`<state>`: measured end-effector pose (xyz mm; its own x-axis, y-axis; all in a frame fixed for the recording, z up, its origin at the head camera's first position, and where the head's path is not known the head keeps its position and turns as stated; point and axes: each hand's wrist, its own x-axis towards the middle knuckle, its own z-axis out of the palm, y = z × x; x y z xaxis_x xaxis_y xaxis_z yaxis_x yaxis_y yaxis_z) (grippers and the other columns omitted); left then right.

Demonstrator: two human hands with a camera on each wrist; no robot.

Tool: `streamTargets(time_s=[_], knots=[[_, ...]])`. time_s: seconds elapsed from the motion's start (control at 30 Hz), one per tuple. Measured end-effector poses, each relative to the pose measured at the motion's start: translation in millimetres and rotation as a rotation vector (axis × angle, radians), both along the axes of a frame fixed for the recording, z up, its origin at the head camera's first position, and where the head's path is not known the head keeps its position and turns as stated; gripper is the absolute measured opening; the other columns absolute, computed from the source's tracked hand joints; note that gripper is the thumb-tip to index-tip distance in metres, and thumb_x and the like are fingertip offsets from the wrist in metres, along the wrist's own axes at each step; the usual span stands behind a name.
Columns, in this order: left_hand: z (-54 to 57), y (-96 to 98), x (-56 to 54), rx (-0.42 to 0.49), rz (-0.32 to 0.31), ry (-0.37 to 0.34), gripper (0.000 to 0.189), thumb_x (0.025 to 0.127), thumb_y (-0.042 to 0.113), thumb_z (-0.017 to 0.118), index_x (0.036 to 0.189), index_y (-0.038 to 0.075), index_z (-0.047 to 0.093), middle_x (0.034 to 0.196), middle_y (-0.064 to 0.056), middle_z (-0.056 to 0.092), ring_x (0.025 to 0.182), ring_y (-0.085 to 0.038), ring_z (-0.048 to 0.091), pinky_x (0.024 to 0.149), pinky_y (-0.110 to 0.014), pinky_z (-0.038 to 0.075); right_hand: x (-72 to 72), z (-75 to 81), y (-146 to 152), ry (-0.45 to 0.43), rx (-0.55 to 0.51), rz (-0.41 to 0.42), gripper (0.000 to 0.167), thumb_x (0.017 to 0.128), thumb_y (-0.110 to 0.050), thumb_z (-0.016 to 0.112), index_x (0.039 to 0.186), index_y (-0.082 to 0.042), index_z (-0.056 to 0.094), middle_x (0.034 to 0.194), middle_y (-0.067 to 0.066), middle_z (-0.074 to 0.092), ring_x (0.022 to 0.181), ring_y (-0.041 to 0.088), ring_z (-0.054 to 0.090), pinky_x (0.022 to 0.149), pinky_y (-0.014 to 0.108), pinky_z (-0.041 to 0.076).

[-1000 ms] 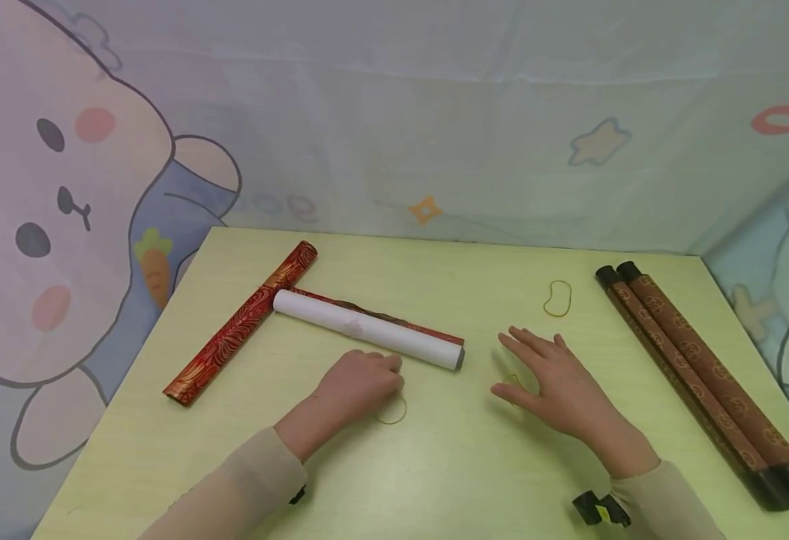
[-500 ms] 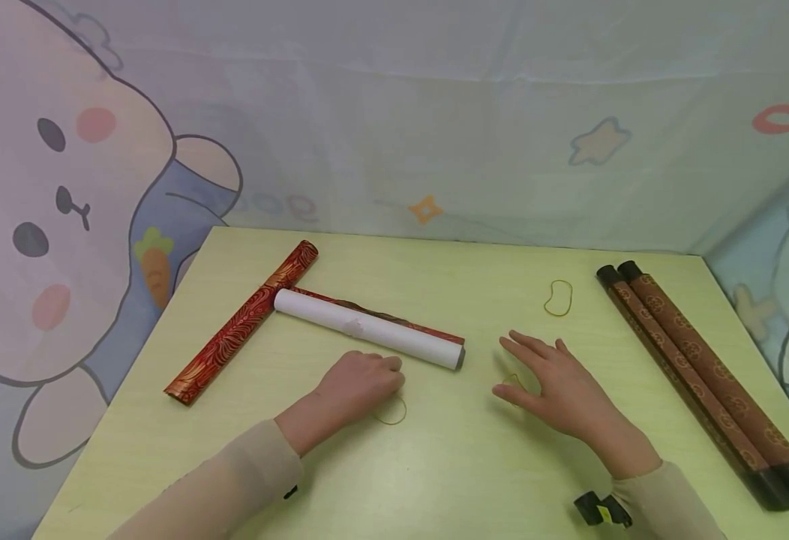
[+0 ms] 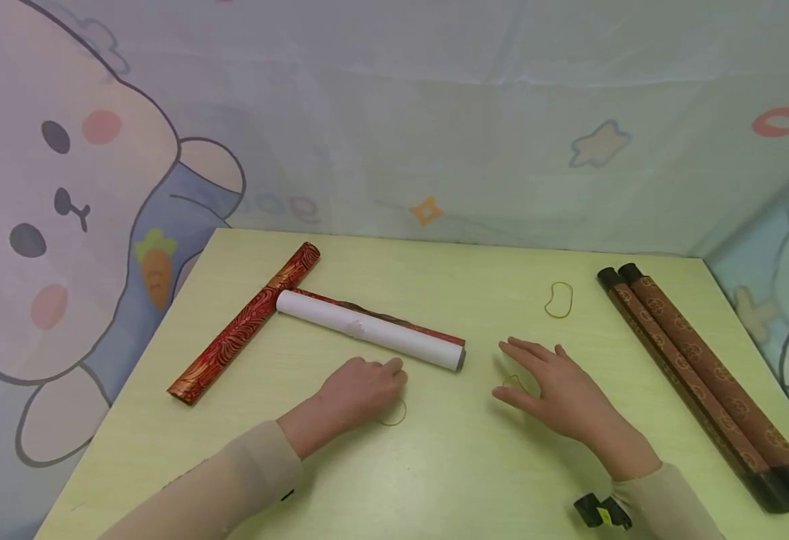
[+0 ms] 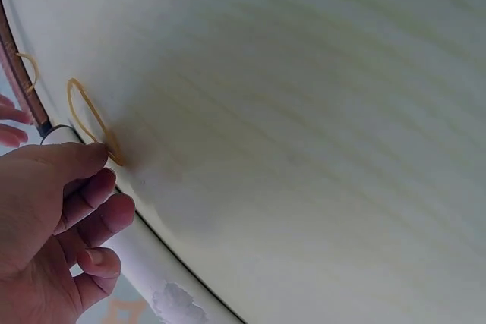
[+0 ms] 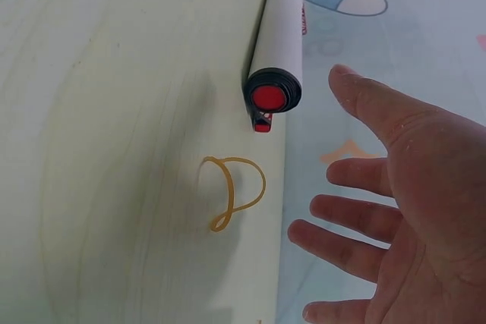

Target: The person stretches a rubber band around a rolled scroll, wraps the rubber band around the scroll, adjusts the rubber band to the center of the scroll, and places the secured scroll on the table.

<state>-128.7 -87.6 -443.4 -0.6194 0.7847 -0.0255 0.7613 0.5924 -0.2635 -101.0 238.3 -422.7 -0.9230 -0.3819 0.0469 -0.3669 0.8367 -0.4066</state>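
Observation:
My left hand [image 3: 361, 390] pinches a thin yellow rubber band [image 4: 89, 105] between thumb and forefinger, low over the table, its other fingers loosely curled. Just beyond it lies a white paper roll [image 3: 367, 330], a dark cap with a red centre showing at its right end in the right wrist view. With fingers spread, my right hand [image 3: 563, 394] hovers by a second rubber band [image 5: 231, 191], which the thumb partly hides in the head view. Nothing is held in that hand. A third rubber band [image 3: 559, 316] lies farther back.
A red-and-gold patterned roll [image 3: 242, 326] slants across the left side, with another red piece [image 3: 428, 331] behind the white roll. Two brown patterned rolls [image 3: 698, 375] with black ends lie along the right. A cartoon-printed cloth [image 3: 394, 112] stands behind the table [image 3: 435, 480].
The left hand has shifted very slightly to the right and toward the body, still with the rubber band. The right hand stays nearly still.

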Motion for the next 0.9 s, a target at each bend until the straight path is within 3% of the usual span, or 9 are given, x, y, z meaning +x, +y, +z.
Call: streamTargets(time_s=[0.2,0.37,0.53,0.73,0.9], knots=[[7.7,-2.6,-3.0,0.074,0.04,-0.039,0.008,0.1,0.005,0.071,0.097,0.01,0.066,0.089,-0.001,0.054,0.059,-0.012,0.053,0.05,-0.028,0.042,-0.9,1.8,-1,-0.003,-0.023,0.006,0.071,0.1,-0.046,0.074,0.156,-0.008,0.055,0.158,0.018,0.054,0.142,0.043,0.054,0.123,0.068,0.028],[25.8,-2.0,-8.9,0.202,0.023,0.05,0.014,0.103,0.01,0.07,0.091,0.01,0.062,0.086,-0.001,0.055,0.056,-0.01,0.043,0.046,-0.026,0.036,-1.4,7.6,-5,-0.011,-0.087,0.012,0.069,0.102,-0.046,0.073,0.159,-0.012,0.052,0.16,0.015,0.053,0.146,0.043,0.05,0.121,0.066,0.034],[44.5,0.9,-14.9,0.33,0.008,0.121,0.009,0.099,0.012,0.074,0.094,0.011,0.067,0.089,0.0,0.059,0.055,-0.009,0.045,0.048,-0.024,0.037,-3.8,14.9,-13,0.004,-0.199,0.046,0.063,0.103,-0.041,0.073,0.158,-0.016,0.054,0.158,0.01,0.055,0.145,0.037,0.052,0.112,0.063,0.047],[61.4,6.3,-20.3,0.454,-0.001,0.147,0.008,0.097,0.011,0.076,0.096,0.011,0.068,0.088,0.0,0.058,0.054,-0.011,0.046,0.045,-0.022,0.037,-8.7,22.6,-25,0.021,-0.338,0.1,0.053,0.103,-0.031,0.075,0.153,-0.02,0.059,0.153,0.003,0.06,0.143,0.029,0.056,0.11,0.056,0.05],[73.2,12.8,-23.5,0.515,-0.02,0.167,0.009,0.096,0.009,0.076,0.096,0.012,0.067,0.091,0.001,0.059,0.052,-0.012,0.046,0.045,-0.023,0.037,-15.5,28.8,-34,0.098,-0.381,0.136,0.048,0.101,-0.024,0.077,0.147,-0.019,0.065,0.147,0.0,0.065,0.138,0.025,0.06,0.111,0.052,0.051]])
